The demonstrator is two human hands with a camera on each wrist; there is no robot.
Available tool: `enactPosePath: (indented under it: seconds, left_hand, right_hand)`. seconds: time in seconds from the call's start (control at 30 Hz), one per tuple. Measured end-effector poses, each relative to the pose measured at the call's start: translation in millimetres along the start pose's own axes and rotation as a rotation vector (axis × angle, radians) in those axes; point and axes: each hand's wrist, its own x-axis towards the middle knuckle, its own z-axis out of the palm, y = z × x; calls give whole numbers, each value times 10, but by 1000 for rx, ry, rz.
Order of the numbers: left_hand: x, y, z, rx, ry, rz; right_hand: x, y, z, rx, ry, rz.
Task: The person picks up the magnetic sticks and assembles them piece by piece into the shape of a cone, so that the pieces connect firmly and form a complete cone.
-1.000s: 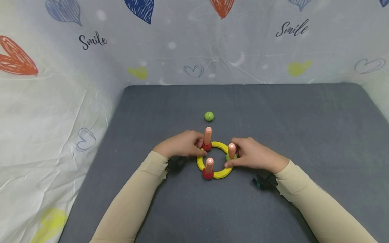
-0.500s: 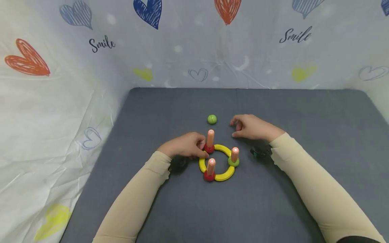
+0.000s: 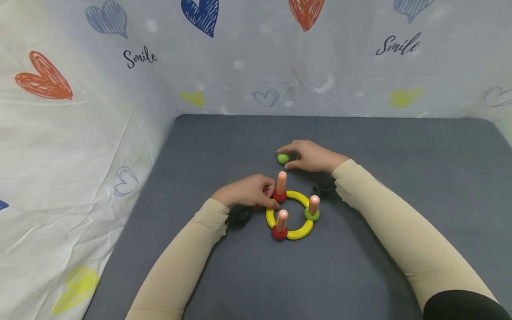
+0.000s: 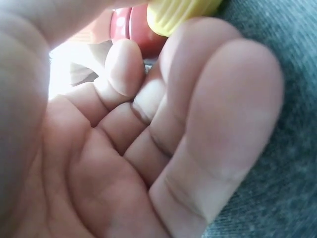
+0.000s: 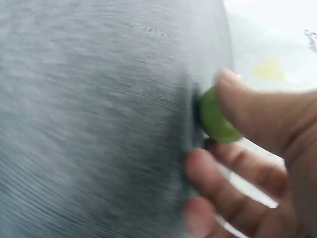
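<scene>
A ring of yellow curved pieces (image 3: 300, 232) lies on the table, joined by two red balls (image 3: 278, 234) and a green ball (image 3: 312, 215). An orange peg (image 3: 282, 182) stands upright in each of these balls. My left hand (image 3: 249, 191) grips the ring's left side beside the far red ball, thumb over the yellow piece. In the left wrist view its fingers (image 4: 233, 109) are curled below the red and yellow parts. Beyond the ring, a loose green ball (image 3: 282, 158) sits between the spread thumb and index finger of my right hand (image 3: 311, 155). The right wrist view is blurred.
A dark grey cloth covers the table (image 3: 240, 275). Behind it and on the left hangs a white sheet (image 3: 224, 66) printed with hearts and words. Dark wrist cameras (image 3: 323, 189) sit under both wrists, close over the cloth.
My right hand has left the green ball on the ring and moved away and leftward to the loose green ball. The left hand has stayed on the ring.
</scene>
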Motion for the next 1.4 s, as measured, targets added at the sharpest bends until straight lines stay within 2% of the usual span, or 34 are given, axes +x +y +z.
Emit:
enactPosePath:
  seconds: [0.27,0.67,0.83,1.17,1.27,1.4]
  left_hand:
    - [29,43,-2,-20,-14,-3]
    - [52,38,-14,-67,-24,-14]
    - [66,31,-16,-77,-24,11]
    - [23,-37,-19,-109,-19,18]
    - [5,-28,-17,-108,16,62]
    - [-22,54,-23,-54,129,170]
  right_hand:
    - [-128,9,86,7,44,-13]
    - [-511,-19,231,37,59,-4]
    - [-665,-58,247,66,62,24]
    - [-790,-74,187,132,90,108]
    - [-868,-113,113,128,112,111]
    - [-1014,-211,-51,109,151,113]
